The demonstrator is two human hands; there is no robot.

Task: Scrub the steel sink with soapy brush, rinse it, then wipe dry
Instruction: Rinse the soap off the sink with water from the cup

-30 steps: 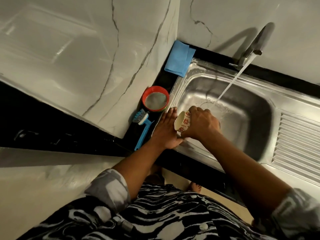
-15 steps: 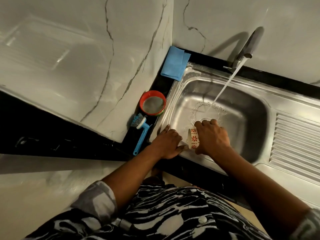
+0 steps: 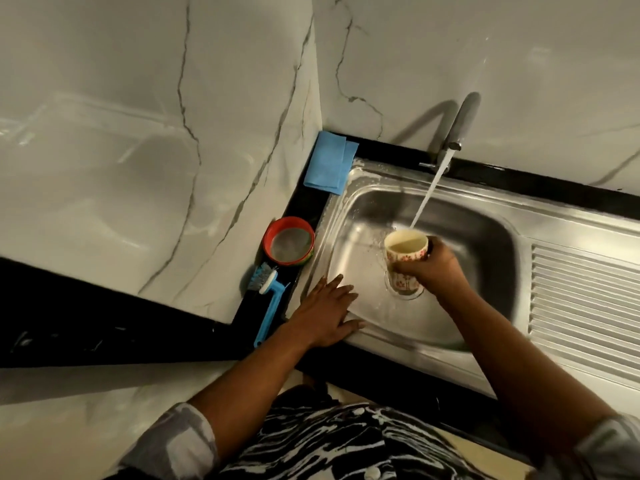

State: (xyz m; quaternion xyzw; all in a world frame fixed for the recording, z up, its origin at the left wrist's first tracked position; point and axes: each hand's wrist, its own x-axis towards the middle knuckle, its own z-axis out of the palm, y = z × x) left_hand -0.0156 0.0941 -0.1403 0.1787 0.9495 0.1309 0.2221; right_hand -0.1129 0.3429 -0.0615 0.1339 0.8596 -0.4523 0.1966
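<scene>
The steel sink [image 3: 485,244] fills the right half of the view, with water running from the tap [image 3: 457,129] into it. My right hand [image 3: 433,268] holds a cream cup with a red flower pattern [image 3: 405,249] upright under the stream, above the drain [image 3: 403,289]. My left hand [image 3: 325,310] lies flat, fingers apart, on the sink's front left rim. A blue-handled scrub brush [image 3: 272,299] lies on the black counter just left of that hand. A folded blue cloth [image 3: 329,162] rests at the sink's back left corner.
A red bowl [image 3: 289,242] with soapy liquid sits on the black counter strip between the cloth and the brush. The ribbed draining board [image 3: 585,303] extends to the right of the basin. Marble walls close in at the left and the back.
My right hand has lifted the cup from the basin's front left and turned it upright under the running water. My left hand stays on the rim.
</scene>
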